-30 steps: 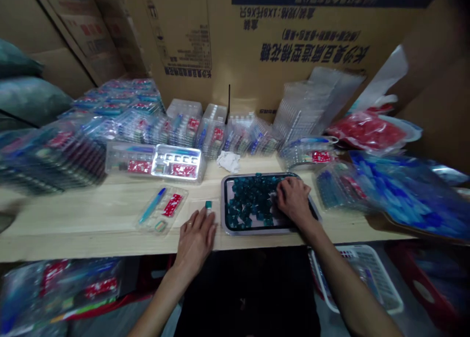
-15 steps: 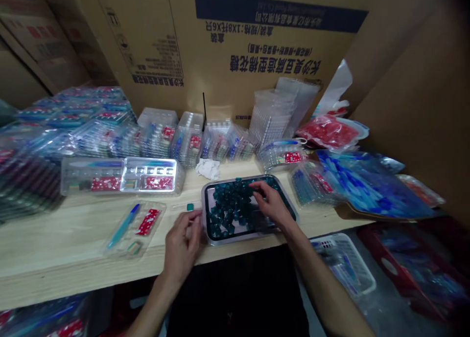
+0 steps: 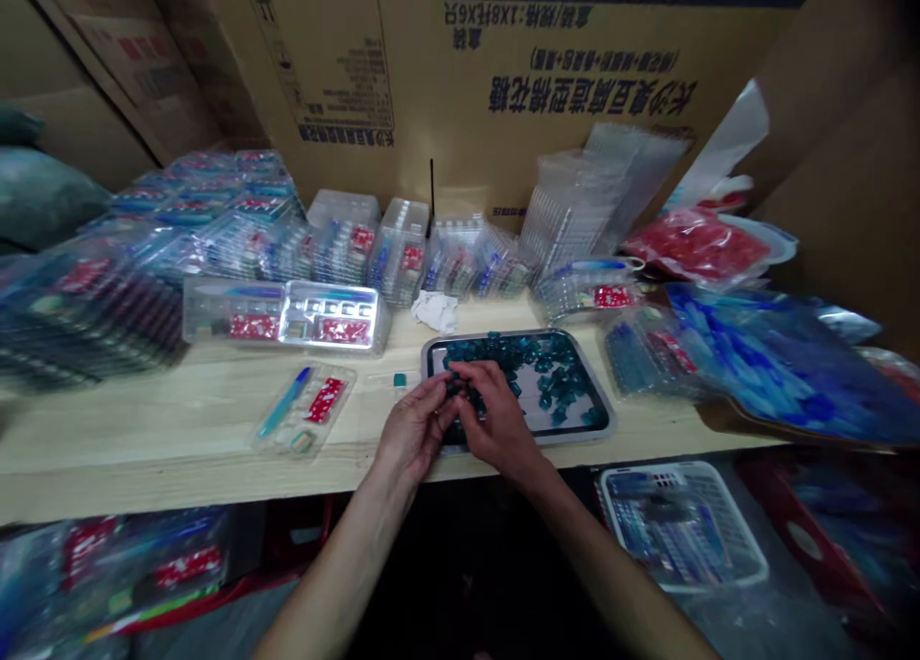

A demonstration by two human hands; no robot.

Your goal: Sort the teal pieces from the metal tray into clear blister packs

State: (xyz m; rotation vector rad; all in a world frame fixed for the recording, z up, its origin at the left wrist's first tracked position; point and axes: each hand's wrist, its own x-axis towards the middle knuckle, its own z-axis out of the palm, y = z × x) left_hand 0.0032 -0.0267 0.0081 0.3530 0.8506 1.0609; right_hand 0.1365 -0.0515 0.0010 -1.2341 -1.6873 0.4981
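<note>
A shallow tray [image 3: 608,421] with a pale rim holds many small dark teal translucent cubes [image 3: 561,389], spread over its floor. Over the tray's left end, my left hand [image 3: 417,428] and my right hand [image 3: 497,419] meet, fingertips close together. Both are closed in a pinch; dark bits show between the fingers, too small to tell from the cubes behind. One single teal cube [image 3: 400,379] lies on the table left of the tray, beside a thin clear piece. Farther left rests a clear blister pack [image 3: 306,411] with a blue pen-like item, a red dotted packet and a small striped piece.
Behind stand rows of filled clear packs [image 3: 352,248], a crumpled white tissue [image 3: 435,310] and stacked empty clear trays [image 3: 567,210]. To the right are a red bag [image 3: 704,245] and a box of blue pieces [image 3: 776,363]. A white basket [image 3: 751,545] sits below the table edge.
My right hand has moved left from the middle of the tray to meet my left hand, which has come up over the tray's left end. The camera view has shifted.
</note>
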